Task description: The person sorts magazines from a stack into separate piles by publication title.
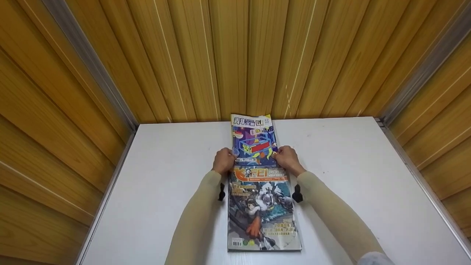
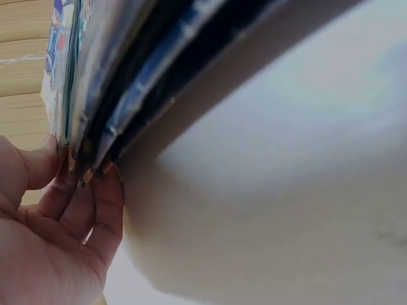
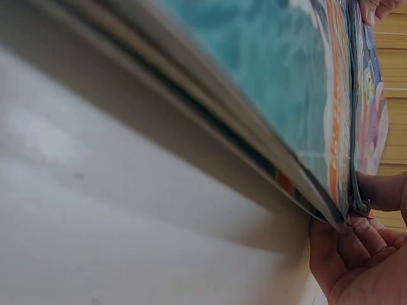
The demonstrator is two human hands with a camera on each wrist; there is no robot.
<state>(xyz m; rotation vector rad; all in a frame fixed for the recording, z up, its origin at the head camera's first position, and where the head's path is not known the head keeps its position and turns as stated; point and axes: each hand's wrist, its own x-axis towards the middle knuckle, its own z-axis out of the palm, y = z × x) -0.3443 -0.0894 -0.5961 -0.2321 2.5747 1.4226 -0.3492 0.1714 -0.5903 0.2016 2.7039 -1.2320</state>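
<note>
A purple magazine with a white title strip lies at the far end, overlapping the upper part of a grey-and-teal comic magazine. My left hand grips the purple magazine's left edge. In the left wrist view the left thumb lies on the cover and the fingers curl beneath several layered page edges. On the opposite edge, my right hand holds the purple magazine. Its thumb and curled fingers pinch the layers' corner in the right wrist view. How many magazines each hand grips, I cannot tell.
The magazines are over a white table. Wood-patterned panels rise behind the table's far edge and on both sides. A metal strip runs along the left side.
</note>
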